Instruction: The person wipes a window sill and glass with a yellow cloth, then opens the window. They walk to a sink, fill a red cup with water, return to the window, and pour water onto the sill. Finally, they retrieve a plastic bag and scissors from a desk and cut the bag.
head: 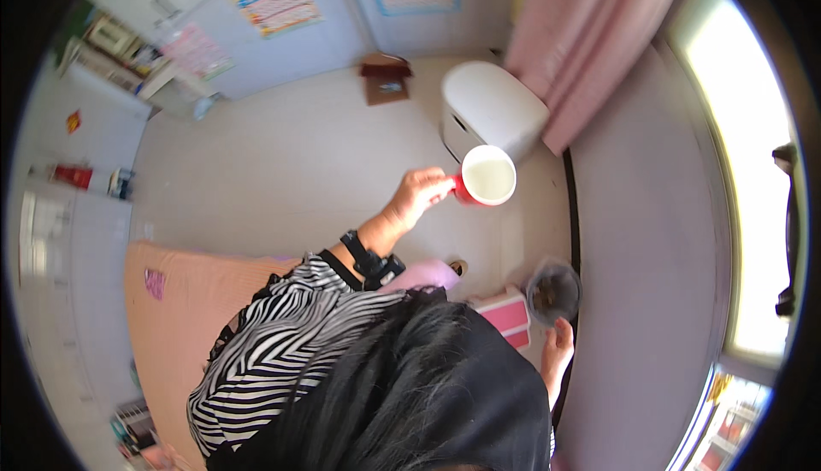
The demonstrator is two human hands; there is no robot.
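My left hand (420,194) grips the handle of a red mug (467,194) with a white rim and a pale interior. The mug is held out in the air over the floor, its mouth towards the camera. Whether the pale inside is liquid or the bare bottom, I cannot tell. A black strap with a small device (372,262) is around my left wrist. My right hand (558,349) is low at the right, just below a grey waste bin (573,291). Its fingers are slightly bent and apart, with nothing visible in them; hair and head hide part of that arm.
A white lidded container (494,99) stands ahead, beside a pink curtain (590,35). Behind it is a brown open box (387,86). Pink-and-white drawers (507,320) adjoin the bin. A peach-covered bed (173,317) lies left; a wall with a bright window (747,182) runs along the right.
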